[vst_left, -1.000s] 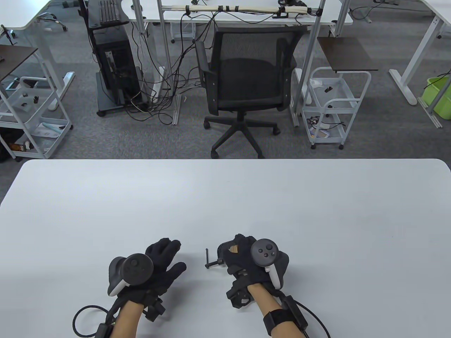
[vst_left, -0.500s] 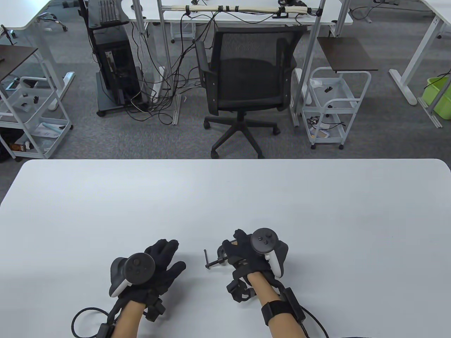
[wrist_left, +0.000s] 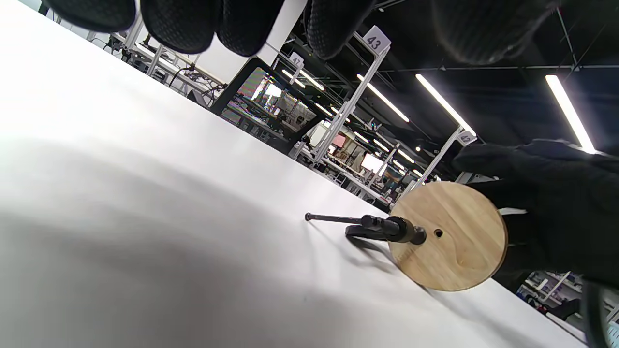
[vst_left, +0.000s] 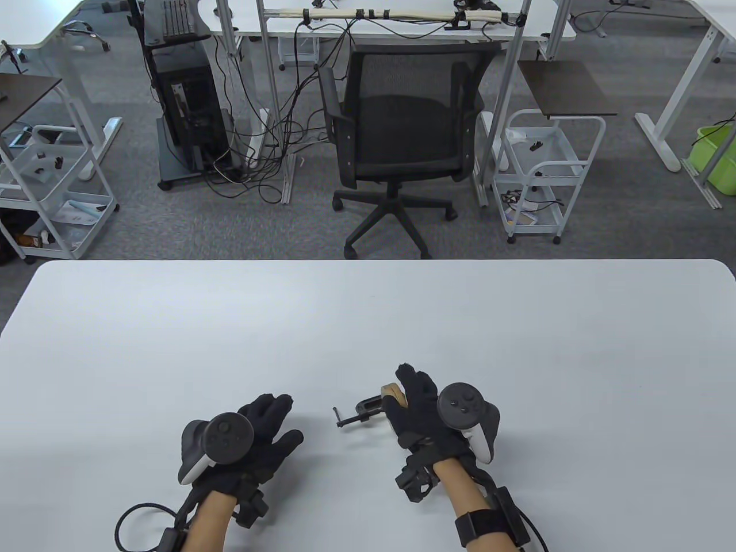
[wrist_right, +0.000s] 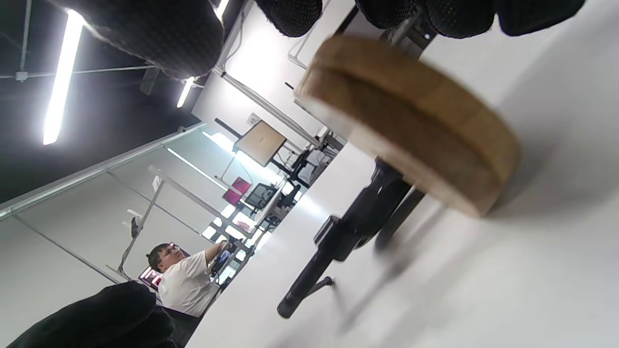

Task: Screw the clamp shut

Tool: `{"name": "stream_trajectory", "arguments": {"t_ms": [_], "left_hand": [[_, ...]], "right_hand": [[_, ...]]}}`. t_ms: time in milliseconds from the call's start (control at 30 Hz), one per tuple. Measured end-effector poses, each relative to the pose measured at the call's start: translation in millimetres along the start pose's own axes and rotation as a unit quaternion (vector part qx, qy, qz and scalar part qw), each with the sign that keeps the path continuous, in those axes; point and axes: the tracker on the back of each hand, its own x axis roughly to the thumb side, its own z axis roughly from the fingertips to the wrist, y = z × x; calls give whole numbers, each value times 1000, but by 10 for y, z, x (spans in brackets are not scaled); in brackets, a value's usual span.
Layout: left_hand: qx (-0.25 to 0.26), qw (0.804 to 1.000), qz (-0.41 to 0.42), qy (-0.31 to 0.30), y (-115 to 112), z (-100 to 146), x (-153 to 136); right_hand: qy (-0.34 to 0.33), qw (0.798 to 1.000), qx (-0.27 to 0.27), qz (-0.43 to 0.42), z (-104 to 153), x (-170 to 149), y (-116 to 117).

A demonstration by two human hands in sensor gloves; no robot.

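Observation:
A small black clamp (vst_left: 359,413) with a long screw and a T-bar end sits on the white table (vst_left: 368,322), fixed on a round wooden disc (vst_left: 393,391). My right hand (vst_left: 409,392) grips the disc by its edge and stands it upright on the table. The left wrist view shows the disc's flat face (wrist_left: 447,237) with the clamp screw (wrist_left: 367,224) pointing left. The right wrist view shows the disc's rim (wrist_right: 411,125) as two stacked layers, with the clamp (wrist_right: 348,227) below it. My left hand (vst_left: 276,417) lies flat and empty on the table, left of the clamp.
Beyond the table's far edge stand a black office chair (vst_left: 402,126) and white carts (vst_left: 543,172).
My right hand has shifted right and turned the disc and clamp, so the wooden disc now shows. The left hand has stayed put.

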Motion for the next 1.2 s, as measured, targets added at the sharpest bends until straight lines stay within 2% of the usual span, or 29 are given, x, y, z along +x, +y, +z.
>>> {"name": "stream_trajectory", "arguments": {"t_ms": [200, 467, 600, 700, 833, 967, 1200], "left_hand": [[-28, 1000, 2, -10, -21, 4, 6], [-46, 998, -35, -6, -33, 9, 12], [-48, 997, -55, 3, -41, 8, 10], [-42, 996, -81, 12, -40, 4, 7], [-33, 993, -105, 33, -39, 5, -12], [-24, 991, -121, 45, -30, 14, -27], [15, 989, -142, 30, 7, 34, -38]], "right_hand": [[-31, 998, -30, 45, 195, -94, -317], [-42, 991, -23, 128, 368, -225, -577], [-55, 988, -42, 141, 454, -358, -584], [-29, 985, 0, 167, 470, -370, -610], [-33, 980, 1, 197, 475, -412, -636], [-14, 981, 36, 192, 475, -470, -626], [13, 952, 49, 302, 465, -497, -555]]}}
